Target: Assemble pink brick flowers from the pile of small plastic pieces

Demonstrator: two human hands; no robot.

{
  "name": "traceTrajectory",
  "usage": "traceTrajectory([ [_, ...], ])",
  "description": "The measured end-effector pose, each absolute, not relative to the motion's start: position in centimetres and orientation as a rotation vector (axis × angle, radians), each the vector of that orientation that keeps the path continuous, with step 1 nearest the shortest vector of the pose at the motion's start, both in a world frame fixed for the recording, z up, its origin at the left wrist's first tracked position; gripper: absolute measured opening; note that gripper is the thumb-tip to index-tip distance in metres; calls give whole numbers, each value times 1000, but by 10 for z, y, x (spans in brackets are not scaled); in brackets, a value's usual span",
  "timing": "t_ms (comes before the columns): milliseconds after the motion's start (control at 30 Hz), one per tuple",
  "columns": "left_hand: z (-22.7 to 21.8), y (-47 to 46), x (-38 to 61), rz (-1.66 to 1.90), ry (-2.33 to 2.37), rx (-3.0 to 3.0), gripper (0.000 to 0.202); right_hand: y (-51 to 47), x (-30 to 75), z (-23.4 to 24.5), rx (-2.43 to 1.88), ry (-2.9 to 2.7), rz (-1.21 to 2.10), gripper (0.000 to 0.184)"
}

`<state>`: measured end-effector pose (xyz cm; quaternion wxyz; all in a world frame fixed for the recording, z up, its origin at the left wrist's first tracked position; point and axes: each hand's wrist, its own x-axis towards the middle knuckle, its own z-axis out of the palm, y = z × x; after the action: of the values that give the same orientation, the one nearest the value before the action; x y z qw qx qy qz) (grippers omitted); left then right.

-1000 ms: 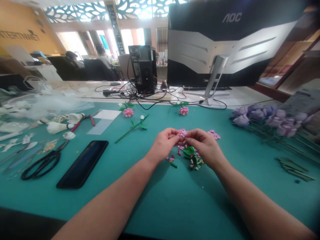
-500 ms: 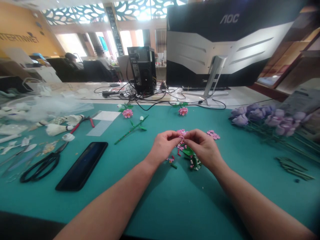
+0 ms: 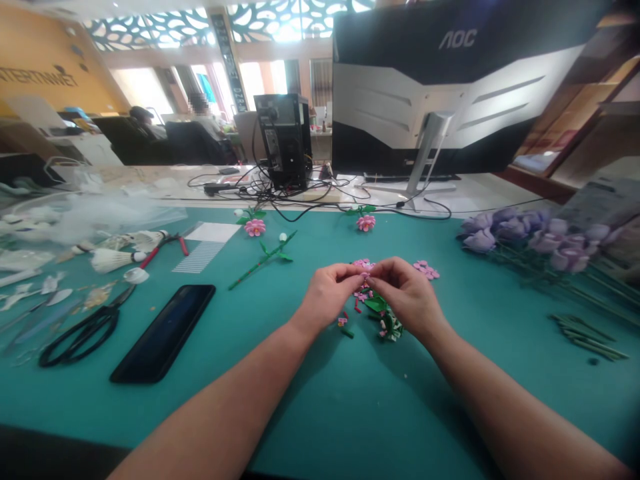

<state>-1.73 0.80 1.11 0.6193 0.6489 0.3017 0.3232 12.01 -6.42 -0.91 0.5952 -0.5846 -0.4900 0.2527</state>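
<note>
Both grips (image 3: pixel 325 291) (image 3: pixel 409 291) pinched, seemingly touching

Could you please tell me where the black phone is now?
In the head view, the black phone lies at left on the green surface, just right of the black-handled scissors and left of the left hand.

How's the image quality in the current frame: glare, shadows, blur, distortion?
Head view: bright white windows behind wash out; head view: soft shadows fall on the flat teal mat below the left hand and right hand; head view: the small pink piece they pinch is too blurred for detail; head view: pale purple flowers on green stems look smeared towards the right edge.
</note>
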Motion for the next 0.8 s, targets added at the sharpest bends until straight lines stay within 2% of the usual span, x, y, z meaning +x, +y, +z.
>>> traceTrajectory([
  [233, 9, 8, -16, 740, 710, 1477, 22, -63, 120, -11, -1367, -1133, 565, 23],
  [800, 6, 11, -14, 689, 704, 1278, 29, -61, 120, -13, -1350, -1231, 475, 12],
])
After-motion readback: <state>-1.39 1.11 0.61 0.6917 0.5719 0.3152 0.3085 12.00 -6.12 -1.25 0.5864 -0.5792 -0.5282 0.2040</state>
